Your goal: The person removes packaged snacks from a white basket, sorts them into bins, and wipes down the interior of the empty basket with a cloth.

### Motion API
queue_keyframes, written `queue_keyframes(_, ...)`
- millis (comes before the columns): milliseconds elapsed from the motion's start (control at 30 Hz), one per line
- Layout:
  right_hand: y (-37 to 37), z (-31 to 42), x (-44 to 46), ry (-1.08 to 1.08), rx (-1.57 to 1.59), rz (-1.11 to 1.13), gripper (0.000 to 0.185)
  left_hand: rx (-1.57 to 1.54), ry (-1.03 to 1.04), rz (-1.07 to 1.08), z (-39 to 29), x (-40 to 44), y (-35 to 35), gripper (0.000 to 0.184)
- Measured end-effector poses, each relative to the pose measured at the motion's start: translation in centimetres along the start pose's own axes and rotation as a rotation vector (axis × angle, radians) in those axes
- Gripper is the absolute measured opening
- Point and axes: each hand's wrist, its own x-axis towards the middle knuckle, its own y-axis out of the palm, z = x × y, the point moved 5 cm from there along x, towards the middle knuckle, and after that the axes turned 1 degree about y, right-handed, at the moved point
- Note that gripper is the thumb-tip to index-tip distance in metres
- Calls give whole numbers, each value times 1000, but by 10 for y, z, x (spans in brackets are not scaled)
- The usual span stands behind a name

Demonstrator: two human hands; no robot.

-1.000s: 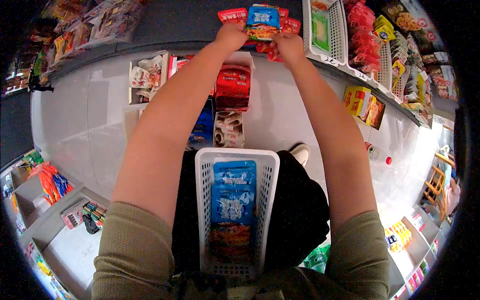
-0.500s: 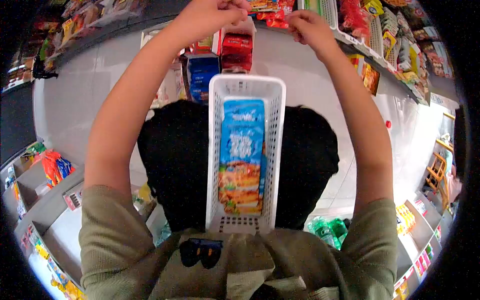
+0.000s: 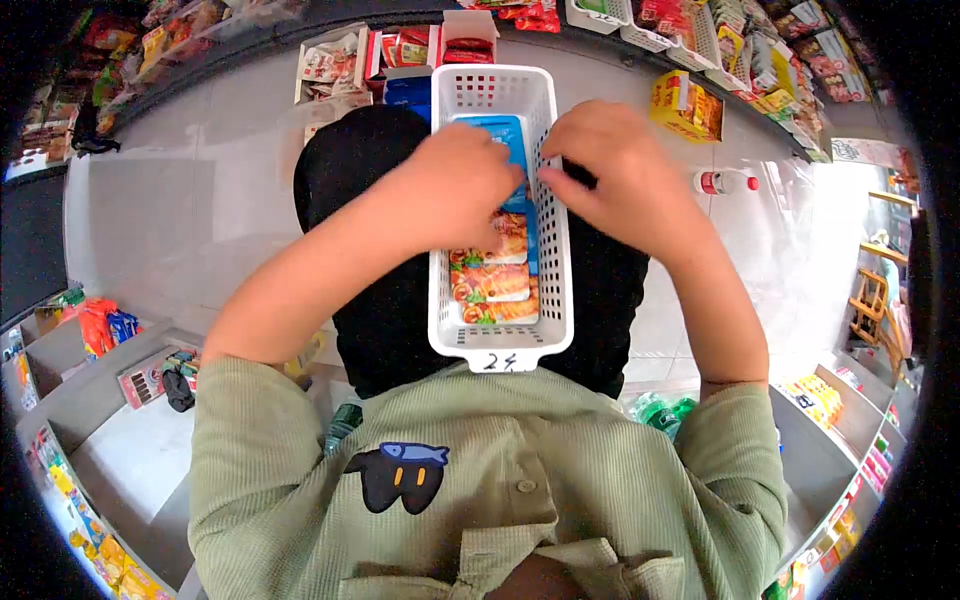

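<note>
A white perforated plastic basket [image 3: 562,290] rests lengthwise over my dark-clothed lap, with "24" handwritten on its near tab. Inside lie overlapping blue snack packets [image 3: 490,284] with food pictures on their lower halves. My left hand [image 3: 462,185] is over the basket, fingers bent down among the packets. Blur and the hand itself hide whether it grips one. At the right rim, my right hand [image 3: 615,165] is closed, thumb and forefinger nearly together. A small whitish bit shows at its fingertips, too small to name.
Ahead on the floor stand open boxes of red packets [image 3: 468,52] and a box of small sachets [image 3: 332,62]. A yellow box [image 3: 688,106] and a bottle with a red cap [image 3: 726,183] are to the right. Shelf baskets [image 3: 645,35] line the far edge; grey shelving [image 3: 75,420] is behind left.
Both hands have come back from the far shelf edge to the basket. The basket now appears higher in view, and its near tab shows. The view has shifted.
</note>
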Motion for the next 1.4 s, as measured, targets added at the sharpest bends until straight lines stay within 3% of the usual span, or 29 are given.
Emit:
queue_keyframes(67,4,17,-8,-5,-24,66,20,83,-45,255,-18,0,18,55)
queue_keyframes(100,7,24,-12,-8,-42,130,21,92,-63,407,-24,-2,22,71)
queue_keyframes(133,9,29,-16,-8,-46,127,21,95,-61,404,-28,-5,24,71)
queue_keyframes(233,23,38,-29,0,-137,256,23,252,-110,513,-35,-14,37,103)
queue_keyframes(367,31,39,-35,-3,-86,279,23,332,-126,467,-41,-17,43,104)
queue_keyframes(467,29,42,-34,-13,-93,245,22,232,-138,489,-38,-21,37,97)
queue_keyframes(533,27,41,-31,14,-84,267,20,63,-144,410,-33,-21,29,70)
queue_keyframes(567,26,40,-30,13,-85,266,20,64,-144,409,-30,-20,27,70)
queue_keyframes(633,24,37,-29,-2,-119,209,17,27,-164,322,-25,-18,20,38)
queue_keyframes(667,25,35,-28,-2,-119,209,17,27,-164,322,-24,-19,17,38)
queue_keyframes(733,18,31,-27,8,-120,26,15,83,-155,187,-21,-19,6,19)
queue_keyframes(867,12,23,-25,117,-14,-115,18,200,-173,108,-17,-20,-3,15)
queue_keyframes(933,17,7,-27,422,325,-33,25,230,-159,-100,-16,-22,-16,15)
queue_keyframes(967,16,7,-25,419,321,-35,25,232,-158,-105,-14,-23,-16,15)
queue_keyframes(1033,26,-5,-29,755,703,37,39,284,-151,-310,-13,-26,-26,15)
queue_keyframes(1167,17,-21,-20,914,888,41,50,357,-228,-337,-12,-26,-40,16)
queue_keyframes(1233,20,-22,-18,958,994,97,48,313,-148,-574,-16,-30,-54,19)
queue_keyframes(1267,23,-21,-16,1002,1101,153,46,319,-148,-581,-16,-29,-55,19)
queue_keyframes(1400,20,-21,-1,903,1321,71,45,334,-125,-622,-17,-23,-59,23)
